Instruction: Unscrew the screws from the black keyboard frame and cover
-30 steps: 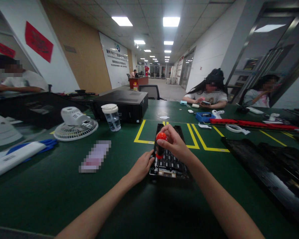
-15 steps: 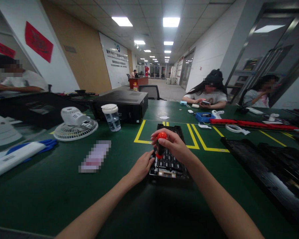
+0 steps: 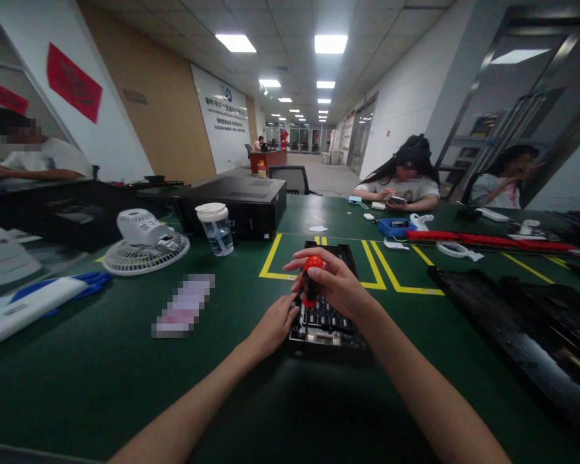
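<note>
A stubby screwdriver point(image 3: 311, 291) with a red and black handle stands nearly upright over the black casing point(image 3: 329, 340), and its tip is hidden. My right hand point(image 3: 337, 281) is closed around that handle, thumb on the near side, with some fingers stretched out past its red top. At the casing's left edge, my left hand point(image 3: 276, 320) grips the side with its thumb and fingers close to the screwdriver's lower end. Rows of dark rounded cells and a pale metal strip at the near end show inside the casing.
Left of my arms lie a blurred-out flat item point(image 3: 186, 306), a white fan point(image 3: 145, 245), a lidded cup point(image 3: 216, 229) and a large black box point(image 3: 251, 200). To the right are black trays point(image 3: 502, 335) and a blue bin point(image 3: 396, 227). A person point(image 3: 406, 183) sits across the table.
My right hand has shifted slightly on the screwdriver handle, its fingers reaching a little further left. My left hand and the casing look almost unmoved.
</note>
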### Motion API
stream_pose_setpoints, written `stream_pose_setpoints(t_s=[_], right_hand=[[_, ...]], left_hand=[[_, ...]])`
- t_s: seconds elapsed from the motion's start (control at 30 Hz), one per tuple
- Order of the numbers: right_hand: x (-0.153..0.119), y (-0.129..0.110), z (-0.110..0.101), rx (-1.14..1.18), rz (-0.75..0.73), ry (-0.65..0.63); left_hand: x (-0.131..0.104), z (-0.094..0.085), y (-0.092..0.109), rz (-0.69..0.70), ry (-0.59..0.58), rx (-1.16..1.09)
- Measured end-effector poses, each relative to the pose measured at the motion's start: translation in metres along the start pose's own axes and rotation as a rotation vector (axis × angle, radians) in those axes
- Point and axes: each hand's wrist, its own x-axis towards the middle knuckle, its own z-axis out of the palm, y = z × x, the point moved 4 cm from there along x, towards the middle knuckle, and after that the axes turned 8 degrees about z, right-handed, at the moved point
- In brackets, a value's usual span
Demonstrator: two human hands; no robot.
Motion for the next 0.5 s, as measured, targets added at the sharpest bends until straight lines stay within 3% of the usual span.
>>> stream_pose_setpoints(t_s=[0.5], right_hand=[[-0.0012,-0.0001,0.0004,0.010,-0.017,0.040]], left_hand=[[0.0001,0.0026,-0.0030,-0.004,-0.016,0.009]])
